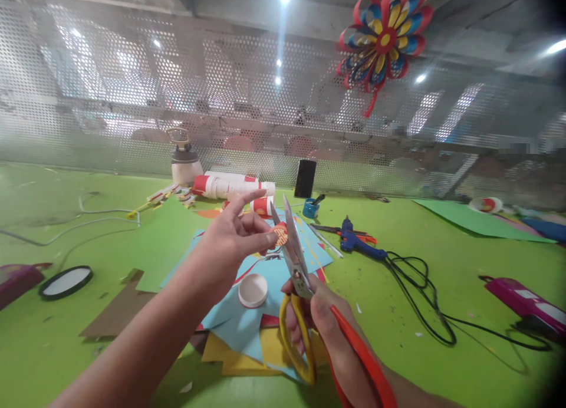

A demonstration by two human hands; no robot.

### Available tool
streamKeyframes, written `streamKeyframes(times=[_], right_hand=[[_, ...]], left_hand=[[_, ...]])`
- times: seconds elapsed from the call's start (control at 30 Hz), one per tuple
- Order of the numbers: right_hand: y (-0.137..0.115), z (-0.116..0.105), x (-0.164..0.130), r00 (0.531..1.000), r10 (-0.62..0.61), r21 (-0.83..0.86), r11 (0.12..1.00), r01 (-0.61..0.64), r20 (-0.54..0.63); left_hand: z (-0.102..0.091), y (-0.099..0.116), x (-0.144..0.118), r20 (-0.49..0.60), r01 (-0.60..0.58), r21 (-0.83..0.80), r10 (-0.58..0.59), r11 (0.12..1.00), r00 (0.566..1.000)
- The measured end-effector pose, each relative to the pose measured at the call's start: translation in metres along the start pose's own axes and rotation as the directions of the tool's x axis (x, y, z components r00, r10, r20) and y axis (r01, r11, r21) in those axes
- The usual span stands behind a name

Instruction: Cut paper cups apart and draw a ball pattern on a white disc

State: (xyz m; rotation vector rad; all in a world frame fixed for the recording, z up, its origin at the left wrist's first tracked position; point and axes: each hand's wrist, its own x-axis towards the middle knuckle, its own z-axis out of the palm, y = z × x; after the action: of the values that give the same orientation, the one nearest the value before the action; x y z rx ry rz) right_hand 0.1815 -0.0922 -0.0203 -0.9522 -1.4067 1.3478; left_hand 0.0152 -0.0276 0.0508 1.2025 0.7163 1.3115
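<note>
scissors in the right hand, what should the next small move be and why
Probably ease the red patterned piece fully between the blades of the scissors before squeezing: the left hand pinches it right by them, and the right hand holds them apart. Whether its edge is already between them is hard to tell.

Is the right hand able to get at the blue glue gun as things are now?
Probably not to grasp it: the right hand is occupied with the open scissors. The way itself looks free, as nothing stands between hand and the blue glue gun.
</note>
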Motion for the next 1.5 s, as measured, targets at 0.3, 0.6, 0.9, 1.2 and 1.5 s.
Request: streamKeyframes(times=[0.3,0.6,0.9,1.2,1.5], right_hand=[[-0.002,0.001,0.0,1.0,0.03,-0.003,1.0,-0.03,-0.007],[-0.004,0.001,-0.002,0.997,0.071,-0.007,0.997,-0.071,-0.008],[-0.011,0.002,-0.003,0.996,0.091,-0.029,0.995,-0.091,0.01],[-0.004,0.0,-0.003,0.997,0.068,-0.028,0.997,-0.067,0.025],[-0.003,0.001,-0.003,0.997,0.052,-0.035,0.998,-0.051,0.048]], left_hand=[[-0.004,0.004,0.001,0.006,0.023,0.023,-0.023,0.999,1.0],[-0.006,0.005,0.002,0.017,0.004,0.063,-0.005,0.998,1.0],[-0.012,0.01,0.004,0.069,0.007,0.129,-0.016,0.992,0.998],[-0.016,0.011,0.006,0.091,0.016,0.142,-0.029,0.99,0.995],[-0.021,0.014,0.006,0.112,0.043,0.177,-0.064,0.983,0.992]])
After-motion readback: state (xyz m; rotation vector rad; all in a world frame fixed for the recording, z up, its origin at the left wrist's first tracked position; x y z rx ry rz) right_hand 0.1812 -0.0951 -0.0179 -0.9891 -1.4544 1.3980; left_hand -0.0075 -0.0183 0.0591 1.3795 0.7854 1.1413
